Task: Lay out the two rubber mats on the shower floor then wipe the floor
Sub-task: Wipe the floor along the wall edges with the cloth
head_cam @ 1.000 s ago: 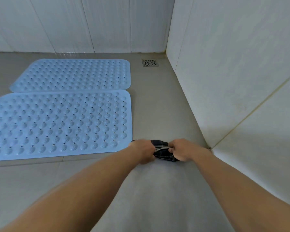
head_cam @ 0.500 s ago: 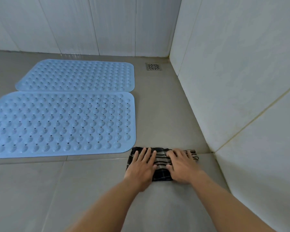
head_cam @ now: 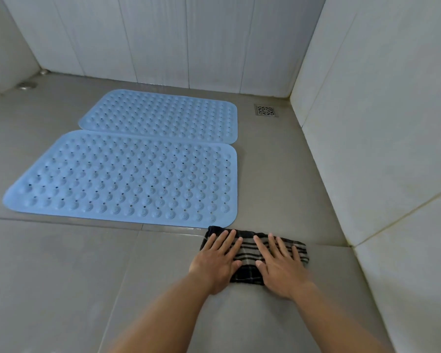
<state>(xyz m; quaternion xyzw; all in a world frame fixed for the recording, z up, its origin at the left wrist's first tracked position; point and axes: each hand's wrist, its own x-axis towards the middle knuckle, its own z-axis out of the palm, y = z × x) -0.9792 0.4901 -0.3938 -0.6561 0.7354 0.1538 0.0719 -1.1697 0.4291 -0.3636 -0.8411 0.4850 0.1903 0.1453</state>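
On cloth (at near mat's corner) left hand and right hand lie flat; floor runs leftward.

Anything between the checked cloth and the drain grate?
No. Head view shows only bare grey floor tile from the checked cloth to the drain grate, with the near blue mat and far blue mat to the left.

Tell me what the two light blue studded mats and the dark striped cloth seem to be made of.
Near light blue studded mat and far light blue studded mat: probably soft rubber or PVC, matte, with moulded bumps and small holes. Dark striped cloth: woven fabric, perhaps cotton; limp edges, woven stripes.
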